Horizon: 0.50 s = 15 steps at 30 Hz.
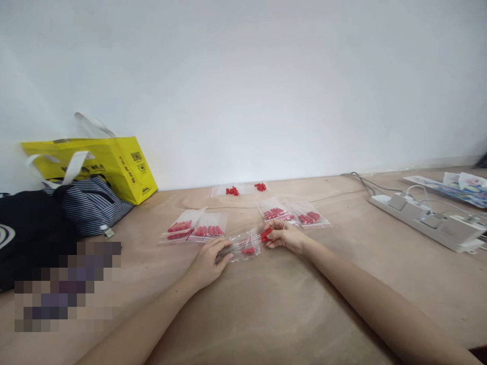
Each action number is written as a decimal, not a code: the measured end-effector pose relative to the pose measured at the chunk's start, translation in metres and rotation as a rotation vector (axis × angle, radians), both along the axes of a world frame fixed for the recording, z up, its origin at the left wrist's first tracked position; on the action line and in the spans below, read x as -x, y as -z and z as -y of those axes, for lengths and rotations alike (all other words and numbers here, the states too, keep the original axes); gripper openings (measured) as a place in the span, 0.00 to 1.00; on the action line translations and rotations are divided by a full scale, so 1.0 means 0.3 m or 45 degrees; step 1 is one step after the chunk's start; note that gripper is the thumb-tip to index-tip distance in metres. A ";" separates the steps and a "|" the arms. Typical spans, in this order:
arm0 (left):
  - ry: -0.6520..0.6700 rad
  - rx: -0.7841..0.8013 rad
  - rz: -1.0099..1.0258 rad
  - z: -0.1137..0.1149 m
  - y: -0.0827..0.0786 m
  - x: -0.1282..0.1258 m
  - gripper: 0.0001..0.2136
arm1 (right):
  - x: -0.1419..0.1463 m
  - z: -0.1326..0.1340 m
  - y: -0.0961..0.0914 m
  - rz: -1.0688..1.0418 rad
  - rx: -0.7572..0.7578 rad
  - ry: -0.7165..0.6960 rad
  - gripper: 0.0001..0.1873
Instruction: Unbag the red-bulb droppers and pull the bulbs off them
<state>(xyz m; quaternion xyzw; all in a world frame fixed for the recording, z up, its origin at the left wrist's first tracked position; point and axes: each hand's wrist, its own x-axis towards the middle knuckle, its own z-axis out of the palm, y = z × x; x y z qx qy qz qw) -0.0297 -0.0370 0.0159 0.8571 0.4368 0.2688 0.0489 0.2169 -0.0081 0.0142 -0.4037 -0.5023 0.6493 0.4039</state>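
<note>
My left hand [210,261] rests on the wooden table [266,314], its fingers closed on the left end of a clear zip bag [243,245] that holds a few small red pieces. At the bag's right end my right hand [286,235] pinches one red piece [266,234] at the bag's mouth. Filled clear bags of red pieces [198,227] lie just beyond my left hand. Two more filled bags [292,213] lie beyond my right hand.
Loose red pieces [245,189] lie on a clear sheet near the wall. A yellow bag [99,162], a striped bag [89,203] and a black bag [26,228] stand at the left. A white power strip [429,223] with plugs and cables lies at the right, papers [452,185] behind it.
</note>
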 end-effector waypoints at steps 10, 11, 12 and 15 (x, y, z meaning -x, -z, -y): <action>-0.007 -0.021 -0.017 0.013 -0.007 0.030 0.10 | -0.026 -0.026 0.008 0.097 -0.175 0.179 0.14; -0.010 -0.012 -0.018 0.017 -0.009 0.039 0.10 | -0.048 -0.035 0.001 0.102 -0.194 0.214 0.14; -0.015 -0.003 -0.015 0.021 -0.011 0.048 0.10 | -0.072 -0.046 -0.007 0.106 -0.215 0.253 0.14; -0.025 0.007 -0.005 0.030 -0.019 0.072 0.10 | -0.131 -0.075 -0.026 0.110 -0.300 0.414 0.14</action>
